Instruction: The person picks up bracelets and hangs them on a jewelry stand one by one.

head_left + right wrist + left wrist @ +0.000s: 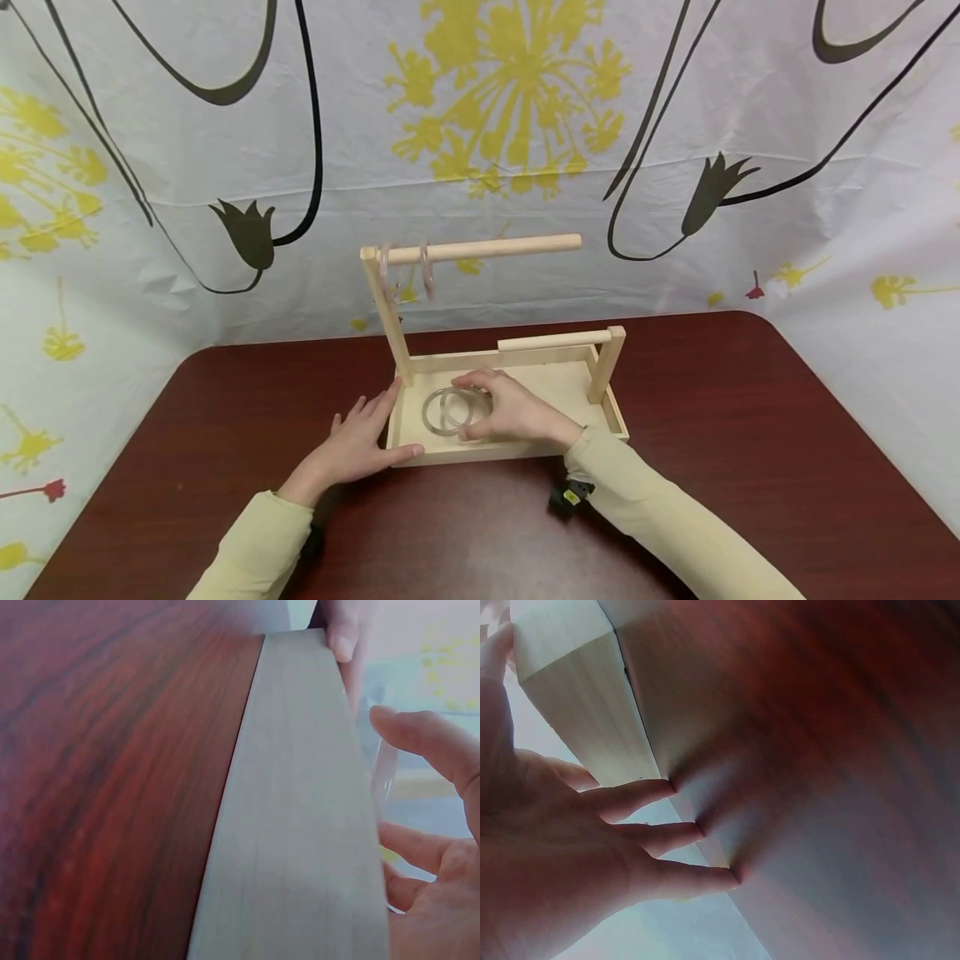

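A shallow wooden tray (510,451) carries a tall post (388,321) with a long peg (510,246) at its left end and a short post with a lower peg (555,341) at its right. Two clear rings (386,271) hang on the upper peg. In the tray, a clear ring (426,419) lies flat, overlapped by another clear ring (385,772) that my right hand (513,410) holds between thumb and fingers. My left hand (352,446) rests spread at the tray's left end, thumb over the front rim; its straight fingertips (724,879) touch the table.
The dark red-brown table (480,533) extends around the tray on every side. Behind it hangs a white cloth (337,150) printed with yellow and grey flowers. A small black device (568,498) sits under the right sleeve.
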Demonstrator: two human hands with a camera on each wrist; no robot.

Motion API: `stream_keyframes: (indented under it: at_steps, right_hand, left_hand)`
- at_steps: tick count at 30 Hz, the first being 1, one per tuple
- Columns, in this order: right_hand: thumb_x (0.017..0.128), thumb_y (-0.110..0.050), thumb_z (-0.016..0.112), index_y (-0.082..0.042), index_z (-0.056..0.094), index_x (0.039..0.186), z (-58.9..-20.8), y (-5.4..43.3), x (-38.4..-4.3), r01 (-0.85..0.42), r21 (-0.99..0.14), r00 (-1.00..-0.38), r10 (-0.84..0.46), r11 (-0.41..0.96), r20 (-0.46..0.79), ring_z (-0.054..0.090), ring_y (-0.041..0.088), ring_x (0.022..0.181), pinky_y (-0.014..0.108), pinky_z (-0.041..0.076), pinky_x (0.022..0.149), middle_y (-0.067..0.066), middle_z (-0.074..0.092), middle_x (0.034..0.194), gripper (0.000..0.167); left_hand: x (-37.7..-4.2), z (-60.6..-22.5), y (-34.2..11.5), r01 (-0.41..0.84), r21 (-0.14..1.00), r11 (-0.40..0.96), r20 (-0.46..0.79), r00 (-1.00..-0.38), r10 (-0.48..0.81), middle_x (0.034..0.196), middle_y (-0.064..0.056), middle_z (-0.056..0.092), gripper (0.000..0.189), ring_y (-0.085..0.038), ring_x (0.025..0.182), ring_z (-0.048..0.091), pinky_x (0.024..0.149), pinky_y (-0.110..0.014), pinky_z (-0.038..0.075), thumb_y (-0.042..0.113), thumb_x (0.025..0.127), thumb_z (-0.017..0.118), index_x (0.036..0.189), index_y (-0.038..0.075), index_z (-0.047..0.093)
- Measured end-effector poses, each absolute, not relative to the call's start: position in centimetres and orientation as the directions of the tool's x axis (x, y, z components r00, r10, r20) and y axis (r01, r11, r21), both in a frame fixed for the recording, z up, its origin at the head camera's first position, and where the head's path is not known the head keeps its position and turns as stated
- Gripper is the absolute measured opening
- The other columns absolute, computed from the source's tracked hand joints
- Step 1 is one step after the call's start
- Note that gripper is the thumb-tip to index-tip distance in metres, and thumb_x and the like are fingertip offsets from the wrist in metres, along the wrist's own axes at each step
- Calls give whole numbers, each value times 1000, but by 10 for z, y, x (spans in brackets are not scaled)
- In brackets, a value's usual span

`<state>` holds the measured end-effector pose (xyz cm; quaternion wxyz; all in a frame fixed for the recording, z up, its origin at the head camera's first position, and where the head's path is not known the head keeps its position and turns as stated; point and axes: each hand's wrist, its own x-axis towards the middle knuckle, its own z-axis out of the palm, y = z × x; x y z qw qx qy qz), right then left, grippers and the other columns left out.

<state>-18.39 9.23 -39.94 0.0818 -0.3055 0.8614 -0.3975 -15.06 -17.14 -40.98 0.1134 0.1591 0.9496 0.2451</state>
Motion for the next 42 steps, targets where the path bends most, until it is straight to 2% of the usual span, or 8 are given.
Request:
stream_keyframes:
  at_steps: [8, 18, 31, 42]
  right_hand:
    - [71, -23, 85, -1, 57, 132, -394, 96, -175, -491, -740, -786, -601, 460, 148, 50, 26, 119, 41, 39, 99, 12, 56, 130, 71]
    - [72, -26, 84, -4, 58, 132, -383, 103, -164, -493, -742, -792, -587, 454, 168, 52, 24, 115, 40, 41, 96, 10, 56, 129, 69]
    - [73, -33, 84, -13, 59, 134, -359, 112, -152, -465, -746, -817, -555, 477, 155, 49, 18, 119, 41, 40, 97, 3, 56, 130, 69]
    - [74, -35, 84, -13, 60, 133, -342, 122, -144, -492, -725, -816, -545, 481, 192, 52, 18, 117, 41, 41, 96, 3, 56, 131, 67]
  left_hand:
    - [-151, -412, -172, 256, 492, 832, -134, -922, 364, 153, -22, 28, 106, -54, 137, 17, 96, -77, 12, 66, 82, 63, 157, 11, 10]
    - [-151, -411, -172, 262, 491, 831, -132, -920, 368, 153, -22, 28, 106, -53, 137, 17, 96, -77, 11, 66, 82, 62, 157, 12, 10]
    - [-150, -410, -172, 250, 499, 830, -141, -921, 362, 153, -23, 28, 107, -53, 137, 16, 97, -77, 11, 65, 82, 64, 157, 11, 9]
    - [-150, -408, -171, 247, 500, 830, -148, -920, 363, 153, -24, 27, 107, -54, 137, 16, 97, -77, 10, 64, 82, 63, 157, 10, 9]
